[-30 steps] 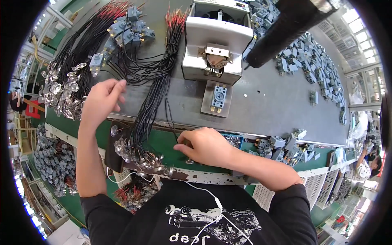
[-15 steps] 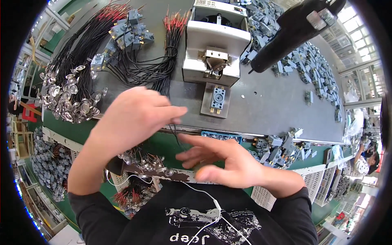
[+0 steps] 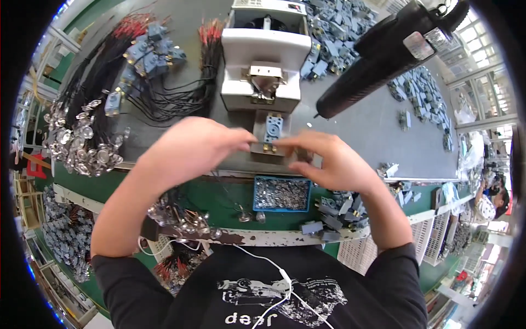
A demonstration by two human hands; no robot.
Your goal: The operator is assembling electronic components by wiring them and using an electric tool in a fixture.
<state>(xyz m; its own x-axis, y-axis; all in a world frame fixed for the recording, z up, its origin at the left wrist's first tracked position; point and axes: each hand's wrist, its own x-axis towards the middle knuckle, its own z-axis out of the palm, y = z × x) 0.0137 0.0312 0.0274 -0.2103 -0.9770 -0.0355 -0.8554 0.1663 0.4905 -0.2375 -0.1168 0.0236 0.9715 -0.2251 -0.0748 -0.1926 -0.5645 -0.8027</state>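
My left hand [image 3: 200,141] reaches in from the left, thumb and fingertips pinched together around what looks like the end of a thin black wire [image 3: 226,183]; the wire trails below it, and the tip is blurred. Between my hands lies a grey switch block [image 3: 273,128] with brass terminals, flat on a small metal plate [image 3: 262,157]. From the right, my right hand [image 3: 331,160] stretches its index finger to the block's near terminals, with its thumb apart and lower. Its other fingers are partly hidden and smeared.
Just behind the block stands a white bench machine [image 3: 265,48]. A black electric screwdriver [image 3: 367,66] hangs to the right. Wire bundles with metal discs [image 3: 87,137] lie left; grey blocks [image 3: 334,33] are heaped behind. A blue tray [image 3: 282,209] of small metal parts sits near.
Both hands have moved away from my body to the switch block, the right one rising off the bench's near edge. The view has shifted, and the blue tray is now uncovered.
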